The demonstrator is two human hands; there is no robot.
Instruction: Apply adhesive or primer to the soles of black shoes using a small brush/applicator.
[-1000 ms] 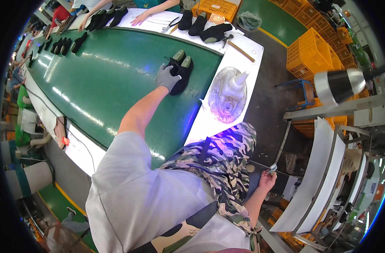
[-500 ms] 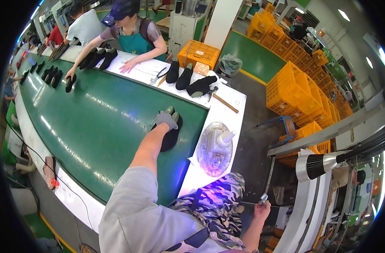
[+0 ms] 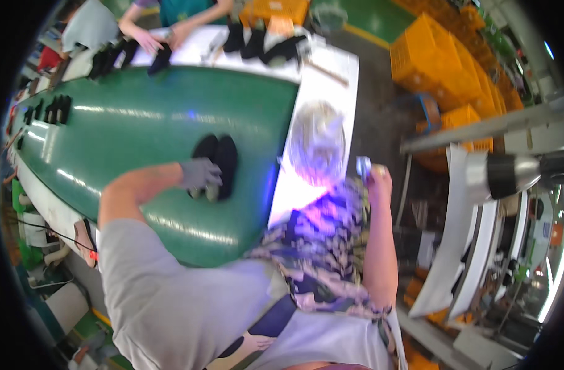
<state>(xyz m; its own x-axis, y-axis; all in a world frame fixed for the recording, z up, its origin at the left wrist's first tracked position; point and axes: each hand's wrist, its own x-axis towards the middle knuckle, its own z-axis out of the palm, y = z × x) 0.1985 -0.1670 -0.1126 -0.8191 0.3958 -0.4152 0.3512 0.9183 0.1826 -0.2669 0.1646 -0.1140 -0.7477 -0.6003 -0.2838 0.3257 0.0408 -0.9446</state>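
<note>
A pair of black slip-on shoes [image 3: 227,161] lies side by side on the green belt, toes pointing to the far side. My left hand [image 3: 202,175], in a grey glove, closes over their heel end; its fingers are blurred and cover part of the openings. My right hand [image 3: 378,179] is raised beside the white table's near end, bare, gripping a small silvery metal object [image 3: 363,166] whose kind is too blurred to tell. Between the hands, a clear plastic-covered oval tray [image 3: 297,154] bears a white nozzle bottle [image 3: 329,137].
More black shoes [image 3: 253,44] and a wooden-handled hammer [image 3: 326,72] rest on the far white table. Across the belt, a person's hands [image 3: 151,42] handle a dark shoe [image 3: 160,60]. Orange crates [image 3: 421,58] stack to the right; a metal lamp-like nozzle [image 3: 498,176] juts in there.
The pair of shoes has turned about half round, toes now far, and moved slightly left with my left hand. My right hand has risen toward the tray. The co-worker drew a shoe off the belt.
</note>
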